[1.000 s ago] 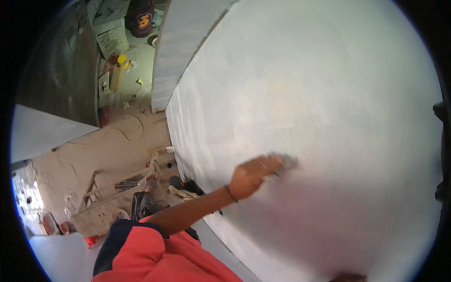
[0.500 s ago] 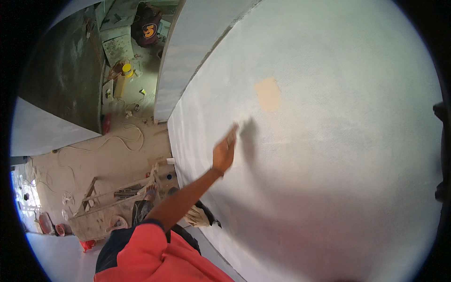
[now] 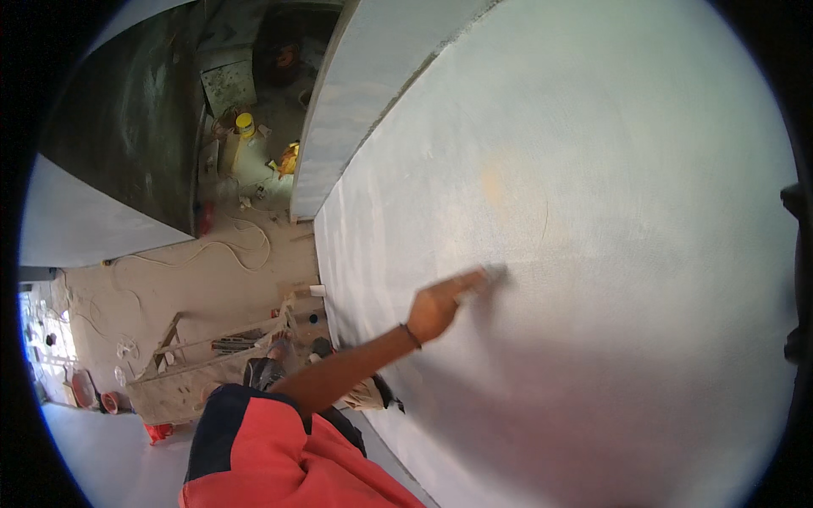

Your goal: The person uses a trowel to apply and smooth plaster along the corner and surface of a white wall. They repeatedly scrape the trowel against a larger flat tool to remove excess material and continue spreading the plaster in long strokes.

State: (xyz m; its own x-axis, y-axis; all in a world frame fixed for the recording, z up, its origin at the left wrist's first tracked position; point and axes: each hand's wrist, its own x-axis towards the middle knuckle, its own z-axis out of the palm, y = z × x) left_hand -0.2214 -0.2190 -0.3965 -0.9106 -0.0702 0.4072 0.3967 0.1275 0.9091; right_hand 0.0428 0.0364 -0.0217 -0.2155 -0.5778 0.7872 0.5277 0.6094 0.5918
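My left hand [image 3: 436,309] is closed around a small, greyish pad [image 3: 493,273], blurred at the fingertips, against the broad pale wall [image 3: 644,186] that fills the right side. Just above it, a faint beige patch [image 3: 493,184] shows on the wall, and the hand's shadow falls below and beside it. My forearm [image 3: 356,364] reaches up from the red sleeve at lower left, with a dark band on the wrist. My right hand does not show.
A wooden scaffold or bench [image 3: 169,394] stands on the dusty floor at lower left, near a loose cable [image 3: 203,251]. Beyond a pale partition [image 3: 347,102] and a dark panel [image 3: 127,152] are a yellow bucket [image 3: 245,124] and scattered clutter.
My left hand swung up and left along the wall, then back down and right. The brown shape, probably my right hand, at the bottom right edge a second ago is gone from view.
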